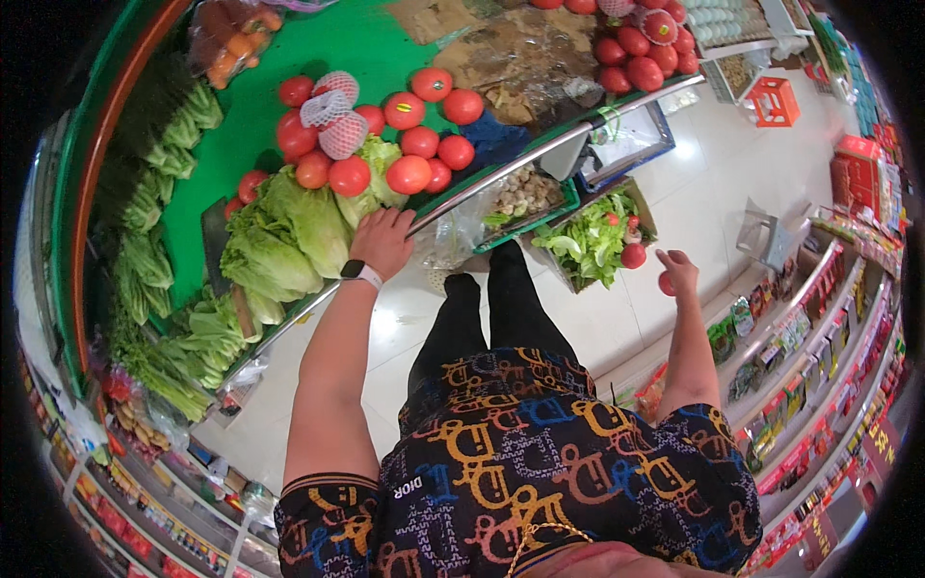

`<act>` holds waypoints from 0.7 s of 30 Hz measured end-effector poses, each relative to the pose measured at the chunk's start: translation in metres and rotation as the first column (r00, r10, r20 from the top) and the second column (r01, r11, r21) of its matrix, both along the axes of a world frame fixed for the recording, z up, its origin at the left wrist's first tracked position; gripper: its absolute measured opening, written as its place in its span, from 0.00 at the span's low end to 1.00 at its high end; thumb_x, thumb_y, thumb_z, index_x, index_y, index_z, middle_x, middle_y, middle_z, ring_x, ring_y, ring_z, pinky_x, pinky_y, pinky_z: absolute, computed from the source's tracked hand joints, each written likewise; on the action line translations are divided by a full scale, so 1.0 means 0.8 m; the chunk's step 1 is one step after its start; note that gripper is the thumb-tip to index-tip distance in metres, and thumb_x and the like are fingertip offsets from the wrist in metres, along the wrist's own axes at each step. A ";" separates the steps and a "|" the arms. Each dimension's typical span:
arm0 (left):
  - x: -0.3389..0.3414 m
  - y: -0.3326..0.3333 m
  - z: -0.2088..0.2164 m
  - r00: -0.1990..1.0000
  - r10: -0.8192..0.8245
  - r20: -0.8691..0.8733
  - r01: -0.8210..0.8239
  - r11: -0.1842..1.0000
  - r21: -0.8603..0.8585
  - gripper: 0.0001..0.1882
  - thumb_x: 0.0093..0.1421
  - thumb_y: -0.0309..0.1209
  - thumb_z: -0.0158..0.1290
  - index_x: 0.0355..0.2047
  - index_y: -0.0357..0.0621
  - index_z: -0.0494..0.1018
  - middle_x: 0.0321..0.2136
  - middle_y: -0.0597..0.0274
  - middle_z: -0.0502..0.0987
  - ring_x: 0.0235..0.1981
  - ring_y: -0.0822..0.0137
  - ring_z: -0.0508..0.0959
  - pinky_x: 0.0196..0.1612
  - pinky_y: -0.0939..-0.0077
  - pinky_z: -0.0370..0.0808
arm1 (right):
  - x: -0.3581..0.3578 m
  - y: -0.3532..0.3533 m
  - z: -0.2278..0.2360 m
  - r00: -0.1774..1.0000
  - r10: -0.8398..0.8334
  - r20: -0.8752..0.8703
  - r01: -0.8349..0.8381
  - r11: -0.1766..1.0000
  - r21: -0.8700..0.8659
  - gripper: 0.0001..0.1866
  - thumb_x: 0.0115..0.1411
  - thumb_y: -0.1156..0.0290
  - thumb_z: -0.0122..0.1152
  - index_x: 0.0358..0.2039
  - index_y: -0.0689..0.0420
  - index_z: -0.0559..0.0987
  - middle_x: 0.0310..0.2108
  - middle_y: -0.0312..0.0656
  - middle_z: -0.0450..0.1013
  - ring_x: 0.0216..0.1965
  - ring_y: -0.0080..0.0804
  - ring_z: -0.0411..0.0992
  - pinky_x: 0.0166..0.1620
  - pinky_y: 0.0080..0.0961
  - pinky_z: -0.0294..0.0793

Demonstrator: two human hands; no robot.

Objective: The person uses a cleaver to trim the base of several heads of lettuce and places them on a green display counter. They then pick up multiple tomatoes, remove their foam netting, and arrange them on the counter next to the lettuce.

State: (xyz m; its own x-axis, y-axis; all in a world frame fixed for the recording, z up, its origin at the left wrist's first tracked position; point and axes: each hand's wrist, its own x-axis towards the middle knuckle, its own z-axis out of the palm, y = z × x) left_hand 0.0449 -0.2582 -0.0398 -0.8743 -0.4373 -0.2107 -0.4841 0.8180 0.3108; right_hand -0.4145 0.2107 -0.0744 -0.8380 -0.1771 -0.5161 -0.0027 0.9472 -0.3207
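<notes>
My left hand (383, 243), with a watch on its wrist, rests over the metal rail (540, 144) of the produce stand. Its fingers lie on the edge beside the heads of lettuce (299, 222). Just beyond them sits a group of red tomatoes (409, 174), some on the lettuce. Out to the right, my right hand (681, 271) is closed round a tomato (667, 283), mostly hidden by the fingers. Near it on the floor stands a box (568, 273) of loose green leaves (593, 236), with a tomato (633, 255) at its right edge.
A green crate of garlic (525, 197) stands below the rail. Behind it are a blue-edged tray (636, 144) and an orange stool (773, 101). A grey stool (761, 236) stands before packed shelves (800, 347) at right. Cucumber-like greens (145, 260) line the stand's left.
</notes>
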 end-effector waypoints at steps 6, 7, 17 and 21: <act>0.007 0.005 -0.002 0.999 0.022 0.026 -0.022 1.000 -0.015 0.23 0.56 0.38 0.57 0.52 0.49 0.72 0.43 0.57 0.76 0.49 0.55 0.75 0.55 0.57 0.69 | 0.057 -0.202 0.102 0.909 0.022 0.416 0.258 0.753 -0.605 0.18 0.64 0.66 0.64 0.52 0.61 0.80 0.48 0.38 0.78 0.49 0.25 0.75 0.53 0.23 0.72; 0.007 0.004 -0.002 1.000 0.019 0.010 -0.019 1.000 -0.025 0.23 0.55 0.38 0.58 0.52 0.50 0.73 0.42 0.57 0.76 0.49 0.54 0.75 0.55 0.57 0.70 | 0.079 -0.247 0.129 0.870 0.144 0.472 0.253 0.690 -0.678 0.19 0.66 0.66 0.61 0.54 0.60 0.79 0.50 0.39 0.78 0.50 0.26 0.74 0.54 0.24 0.71; 0.006 0.001 0.002 0.999 0.034 0.007 -0.034 0.999 0.016 0.23 0.55 0.38 0.58 0.51 0.47 0.74 0.44 0.53 0.77 0.50 0.50 0.76 0.57 0.54 0.70 | 0.254 -0.656 0.064 0.747 0.623 0.232 0.059 0.286 -0.956 0.12 0.64 0.69 0.63 0.46 0.58 0.83 0.45 0.37 0.78 0.52 0.21 0.71 0.55 0.22 0.70; 0.004 0.002 -0.003 0.998 0.031 0.056 -0.033 0.999 0.034 0.25 0.55 0.39 0.58 0.53 0.49 0.71 0.44 0.55 0.76 0.51 0.52 0.75 0.56 0.54 0.70 | 0.286 -0.750 0.039 0.767 0.625 -0.144 -0.546 0.518 -0.659 0.19 0.64 0.48 0.54 0.51 0.38 0.81 0.56 0.33 0.75 0.65 0.57 0.55 0.67 0.42 0.61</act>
